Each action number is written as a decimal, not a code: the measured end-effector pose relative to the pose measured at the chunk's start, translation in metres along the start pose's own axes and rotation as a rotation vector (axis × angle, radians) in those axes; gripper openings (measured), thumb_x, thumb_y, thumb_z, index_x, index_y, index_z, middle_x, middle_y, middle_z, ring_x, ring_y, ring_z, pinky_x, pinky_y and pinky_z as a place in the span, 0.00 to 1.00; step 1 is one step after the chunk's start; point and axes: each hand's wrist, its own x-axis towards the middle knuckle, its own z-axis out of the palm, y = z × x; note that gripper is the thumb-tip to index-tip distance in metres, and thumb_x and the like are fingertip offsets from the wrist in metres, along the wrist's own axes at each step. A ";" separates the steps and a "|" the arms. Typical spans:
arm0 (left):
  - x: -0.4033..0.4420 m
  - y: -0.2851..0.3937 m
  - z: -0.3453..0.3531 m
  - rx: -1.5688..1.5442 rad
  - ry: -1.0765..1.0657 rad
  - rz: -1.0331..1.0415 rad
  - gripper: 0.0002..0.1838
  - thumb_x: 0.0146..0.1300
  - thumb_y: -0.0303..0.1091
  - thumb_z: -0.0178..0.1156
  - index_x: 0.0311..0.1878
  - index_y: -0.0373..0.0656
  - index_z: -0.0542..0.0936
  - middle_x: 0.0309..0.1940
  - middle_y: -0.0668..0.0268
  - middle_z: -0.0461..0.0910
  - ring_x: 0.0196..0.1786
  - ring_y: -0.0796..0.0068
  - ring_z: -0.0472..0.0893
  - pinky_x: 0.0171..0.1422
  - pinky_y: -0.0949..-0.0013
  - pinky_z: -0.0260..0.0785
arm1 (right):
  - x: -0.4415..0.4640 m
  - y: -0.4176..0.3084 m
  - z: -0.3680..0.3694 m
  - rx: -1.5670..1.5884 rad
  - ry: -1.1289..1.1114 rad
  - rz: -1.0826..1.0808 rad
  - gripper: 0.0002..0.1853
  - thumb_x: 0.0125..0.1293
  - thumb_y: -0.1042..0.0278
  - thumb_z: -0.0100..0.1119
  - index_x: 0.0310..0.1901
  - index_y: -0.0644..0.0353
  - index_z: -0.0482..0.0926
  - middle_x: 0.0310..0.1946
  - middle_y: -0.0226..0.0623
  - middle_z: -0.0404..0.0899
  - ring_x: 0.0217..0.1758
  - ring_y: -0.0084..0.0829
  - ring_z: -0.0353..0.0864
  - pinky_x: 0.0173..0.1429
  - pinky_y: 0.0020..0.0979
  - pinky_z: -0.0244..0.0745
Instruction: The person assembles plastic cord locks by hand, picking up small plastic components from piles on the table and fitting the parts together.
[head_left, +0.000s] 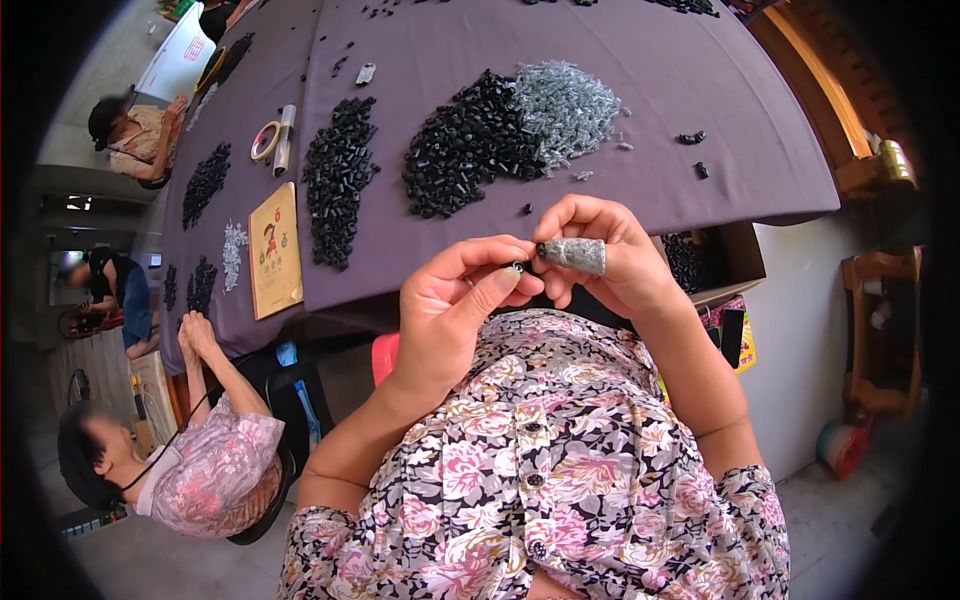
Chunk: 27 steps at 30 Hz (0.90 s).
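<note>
The left hand [450,305] pinches a small black piece [519,267] just beside the right hand [622,258], whose hold is unclear.

A tan notebook [275,265] lies on purplish cloth [758,130].

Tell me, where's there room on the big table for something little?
Bare purple-grey cloth lies right of the glittery clear plastic mound, past some stray little black bits. There's room beyond the wide black plastic mound, too. Only a narrow bare strip separates that from the long black plastic band. It's crowded where the two mounds touch.
</note>
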 end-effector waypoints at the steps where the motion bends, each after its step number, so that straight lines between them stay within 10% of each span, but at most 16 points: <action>1: 0.000 0.000 0.000 0.002 0.003 0.001 0.10 0.68 0.24 0.58 0.50 0.33 0.78 0.49 0.60 0.81 0.45 0.75 0.83 0.53 0.73 0.77 | 0.001 0.003 -0.002 0.014 -0.002 -0.006 0.11 0.66 0.71 0.62 0.45 0.68 0.75 0.34 0.43 0.83 0.27 0.28 0.84 0.32 0.26 0.82; 27: -0.010 -0.017 -0.006 0.276 0.005 0.204 0.10 0.66 0.16 0.55 0.49 0.31 0.78 0.56 0.56 0.75 0.53 0.74 0.78 0.60 0.71 0.71 | 0.005 0.012 -0.003 0.081 -0.011 0.002 0.10 0.64 0.76 0.62 0.45 0.69 0.77 0.33 0.41 0.82 0.33 0.28 0.85 0.36 0.25 0.84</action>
